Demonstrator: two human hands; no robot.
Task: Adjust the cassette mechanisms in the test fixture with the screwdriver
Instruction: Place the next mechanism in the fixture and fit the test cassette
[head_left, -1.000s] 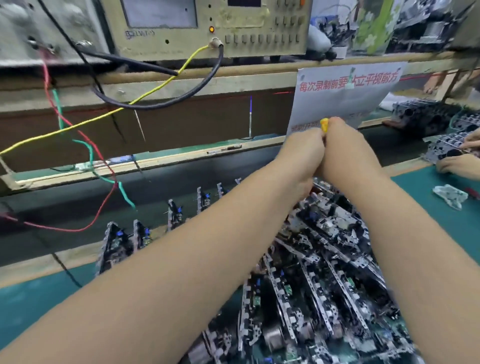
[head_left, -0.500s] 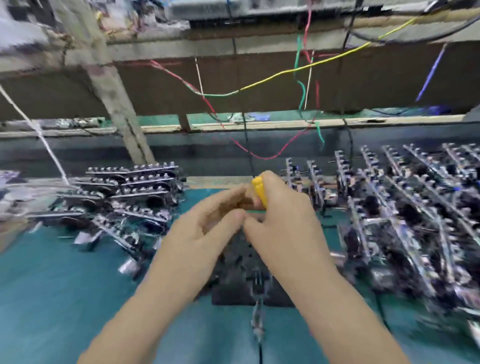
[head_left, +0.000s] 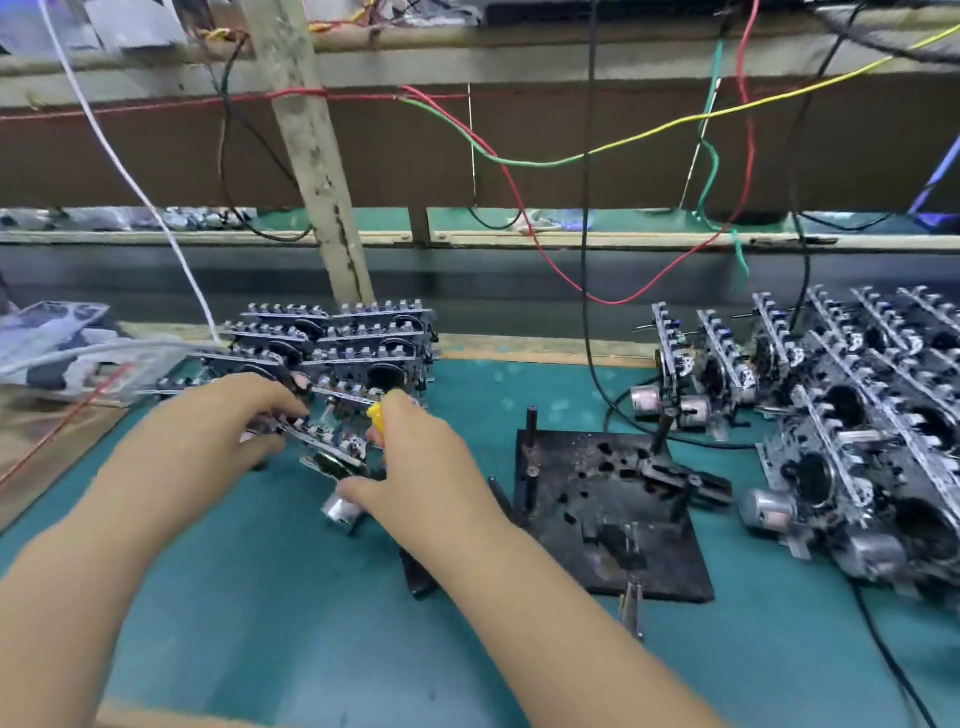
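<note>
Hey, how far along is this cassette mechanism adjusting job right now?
Looks done: a neat stack of mechanisms sits at the back left, though the frames don't confirm they are adjusted. In hand: both the left hand and the right hand, which also grips the yellow screwdriver, hold one mechanism beside that stack. Left: the test fixture is empty, and rows of mechanisms wait at right.
</note>
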